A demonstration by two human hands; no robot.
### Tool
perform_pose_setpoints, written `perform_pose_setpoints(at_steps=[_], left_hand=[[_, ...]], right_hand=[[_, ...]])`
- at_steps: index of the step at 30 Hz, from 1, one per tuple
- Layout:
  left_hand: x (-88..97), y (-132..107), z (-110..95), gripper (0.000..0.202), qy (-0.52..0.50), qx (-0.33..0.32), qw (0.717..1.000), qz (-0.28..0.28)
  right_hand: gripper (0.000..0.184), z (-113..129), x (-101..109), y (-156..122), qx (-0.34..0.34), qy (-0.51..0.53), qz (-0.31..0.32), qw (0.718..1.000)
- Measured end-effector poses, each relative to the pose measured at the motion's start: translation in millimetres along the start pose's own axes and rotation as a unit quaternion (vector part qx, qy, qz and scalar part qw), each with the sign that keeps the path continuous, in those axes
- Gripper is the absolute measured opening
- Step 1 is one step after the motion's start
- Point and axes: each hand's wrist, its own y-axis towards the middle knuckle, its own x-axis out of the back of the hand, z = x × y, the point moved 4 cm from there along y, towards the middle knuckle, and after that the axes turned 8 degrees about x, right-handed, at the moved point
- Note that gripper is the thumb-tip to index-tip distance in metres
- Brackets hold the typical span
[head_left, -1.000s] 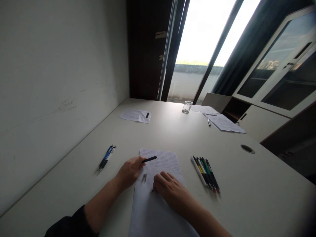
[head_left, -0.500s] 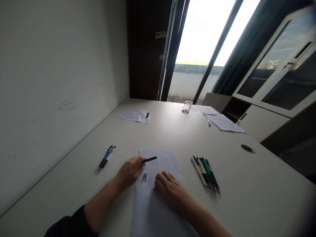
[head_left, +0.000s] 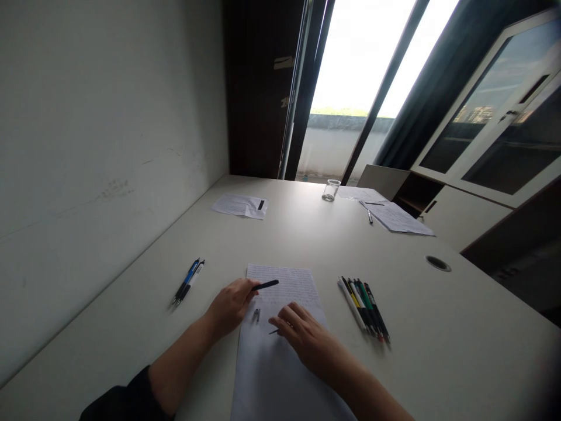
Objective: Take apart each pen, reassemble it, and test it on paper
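Observation:
My left hand (head_left: 234,299) is closed around a black pen barrel (head_left: 267,285), which points right over the written part of a long paper sheet (head_left: 280,374). My right hand (head_left: 300,333) is over the middle of the sheet with its fingers bent. From under its fingertips juts the end of a thin dark stick (head_left: 273,332), perhaps a pen refill; the rest is hidden by the fingers. Between the two hands, small pen parts (head_left: 256,316) lie on the paper, too small to make out fully.
Two pens (head_left: 188,283) lie left of the sheet, and several pens (head_left: 363,310) lie in a row on its right. Farther back are a glass (head_left: 331,190), a paper (head_left: 240,206) and a stack of sheets (head_left: 401,219). A round cable hole (head_left: 438,264) is at right.
My right hand has shifted slightly up, its fingertips have spread a little to the left, and more of the thin stick shows. My left hand holds the barrel as before.

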Motion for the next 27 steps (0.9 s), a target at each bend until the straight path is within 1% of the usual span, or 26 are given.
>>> perform_pose_setpoints(at_steps=[2,4,7,9,11,14,17,19,21,23,27], left_hand=[[1.2,0.2,-1.6,0.023,-0.004,0.001,1.000,-0.001],[2.6,0.5,-3.7,0.022,-0.005,-0.002,1.000,-0.005],[3.3,0.7,-6.0,0.021,-0.002,-0.012,1.000,-0.009],[2.9,0.8,-6.0,0.021,0.001,-0.021,1.000,-0.009],[2.1,0.8,-4.9,0.020,0.002,-0.027,1.000,-0.009],[1.7,0.8,-3.4,0.020,0.004,-0.032,0.999,-0.009],[1.9,0.6,-3.1,0.021,0.003,-0.036,0.999,-0.008],[1.9,0.5,-3.1,0.021,-0.001,-0.037,0.999,-0.006],[1.5,0.4,-2.7,0.021,-0.003,-0.034,0.999,-0.004],[0.9,0.2,-1.9,0.022,-0.004,-0.030,1.000,-0.001],[-0.2,-0.3,0.5,0.022,-0.005,-0.022,1.000,0.003]], right_hand=[[0.022,-1.9,1.0,-1.6,0.000,0.013,-0.013,1.000],[0.018,-4.2,4.0,-2.6,-0.005,0.033,-0.048,0.998],[0.013,-9.0,13.7,-4.5,-0.036,0.046,-0.153,0.987],[0.012,-13.0,21.1,-7.4,-0.068,0.045,-0.234,0.969],[0.012,-17.1,25.7,-11.4,-0.097,0.063,-0.295,0.948],[0.013,-23.0,26.9,-18.5,-0.127,0.117,-0.356,0.918],[0.012,-29.7,23.4,-27.5,-0.177,0.172,-0.421,0.873],[0.009,-34.2,18.2,-32.1,-0.219,0.216,-0.446,0.841],[0.009,-36.9,13.2,-33.9,-0.250,0.255,-0.450,0.819],[0.009,-37.5,11.3,-33.9,-0.261,0.274,-0.451,0.808],[0.008,-34.7,16.0,-31.8,-0.250,0.280,-0.462,0.803]])
